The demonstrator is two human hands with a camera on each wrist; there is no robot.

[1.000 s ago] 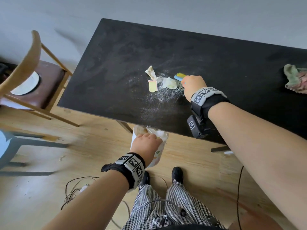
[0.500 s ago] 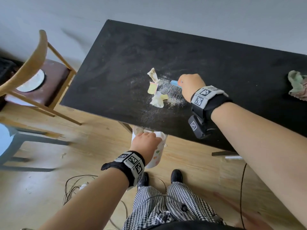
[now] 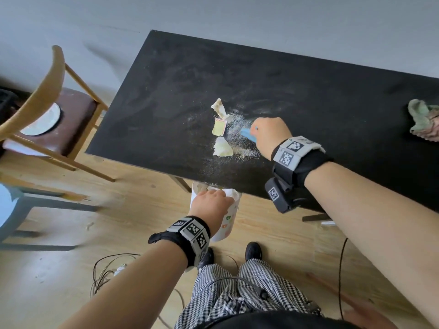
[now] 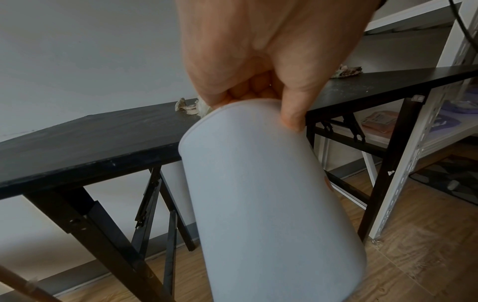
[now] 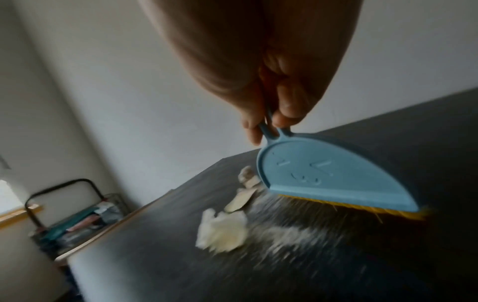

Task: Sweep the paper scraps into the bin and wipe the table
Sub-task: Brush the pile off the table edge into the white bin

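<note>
Three pale paper scraps (image 3: 219,129) (image 5: 222,229) lie with white dust on the black table (image 3: 297,96) near its front edge. My right hand (image 3: 269,135) (image 5: 269,122) grips the handle of a small blue brush (image 3: 248,134) (image 5: 333,175) with yellow bristles, just right of the scraps. My left hand (image 3: 210,205) (image 4: 258,94) holds the rim of a white bin (image 3: 224,224) (image 4: 269,200) below the table's front edge, under the scraps. The bin's inside is mostly hidden by the hand.
A crumpled green-pink cloth (image 3: 425,122) lies at the table's right end. A wooden chair (image 3: 47,110) stands left of the table. Cables (image 3: 107,271) lie on the wood floor by my feet. A metal shelf (image 4: 424,126) stands beyond the table's right leg.
The brush swept toward the front edge, dragging one scrap and dust nearer it, then lifted back beside the middle scrap. My left hand keeps the bin below the edge.
</note>
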